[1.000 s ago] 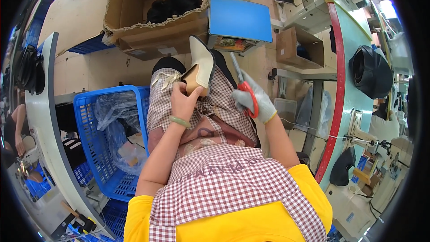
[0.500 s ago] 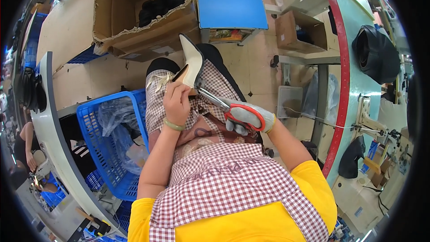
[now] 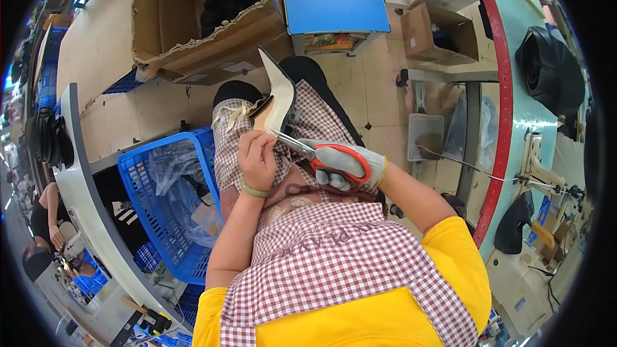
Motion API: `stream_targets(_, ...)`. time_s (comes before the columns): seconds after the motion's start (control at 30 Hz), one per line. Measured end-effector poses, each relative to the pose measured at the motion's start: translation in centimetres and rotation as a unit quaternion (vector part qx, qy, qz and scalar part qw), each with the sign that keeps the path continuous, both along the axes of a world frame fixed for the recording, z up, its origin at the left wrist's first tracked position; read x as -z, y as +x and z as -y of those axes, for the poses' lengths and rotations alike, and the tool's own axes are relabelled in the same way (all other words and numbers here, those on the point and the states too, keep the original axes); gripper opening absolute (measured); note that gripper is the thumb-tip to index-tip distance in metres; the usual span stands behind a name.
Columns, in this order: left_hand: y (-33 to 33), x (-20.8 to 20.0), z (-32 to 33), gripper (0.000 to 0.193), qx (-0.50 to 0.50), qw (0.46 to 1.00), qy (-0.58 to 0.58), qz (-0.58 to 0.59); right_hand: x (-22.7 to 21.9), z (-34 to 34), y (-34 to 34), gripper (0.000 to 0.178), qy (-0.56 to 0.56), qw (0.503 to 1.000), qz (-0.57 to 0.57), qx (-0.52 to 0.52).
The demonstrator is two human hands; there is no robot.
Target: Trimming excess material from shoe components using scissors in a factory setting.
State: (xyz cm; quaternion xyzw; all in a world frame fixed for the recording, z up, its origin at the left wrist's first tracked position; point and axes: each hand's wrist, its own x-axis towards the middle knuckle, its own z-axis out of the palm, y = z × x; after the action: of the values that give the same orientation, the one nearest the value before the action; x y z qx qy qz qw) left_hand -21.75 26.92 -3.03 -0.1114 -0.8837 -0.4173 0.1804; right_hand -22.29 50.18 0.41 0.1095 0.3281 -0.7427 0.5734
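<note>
A cream-and-black shoe upper stands above my lap, its pale lining facing up and its tip pointing away from me. My bare left hand, with a bangle at the wrist, pinches its near end. In my right hand, which wears a grey work glove, are red-handled scissors. Their blades reach left to the near edge of the upper, close to my left fingertips. Whether the blades are apart at the tip is hard to make out.
Beside my left leg stands a blue plastic basket holding clear plastic bags. A torn cardboard box with dark items and a blue-topped stool are ahead. Red-edged workbench lies right; a grey table edge runs left, with another person beyond.
The scissors and my right hand have shifted slightly left, bringing the blades nearer my left fingers. The upper has turned a little in my left hand. The whole view has shifted slightly.
</note>
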Motion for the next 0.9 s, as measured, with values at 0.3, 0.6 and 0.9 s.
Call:
stream_targets(0.3,0.3,-0.2,-0.7,0.007,0.001,0.999,0.027,0.031,-0.8,2.7,1.6,0.038,0.056,0.994,0.072,0.066)
stream_targets(0.6,1.2,1.3,0.6,0.009,-0.134,0.891,0.275,0.334,-2.3,3.7,2.3,0.036,0.029,0.980,0.115,0.162)
stream_targets(0.9,1.0,-0.2,-1.1,0.006,-0.026,0.864,0.321,0.388,-1.5,2.9,3.9,0.041,0.016,0.968,0.148,0.203)
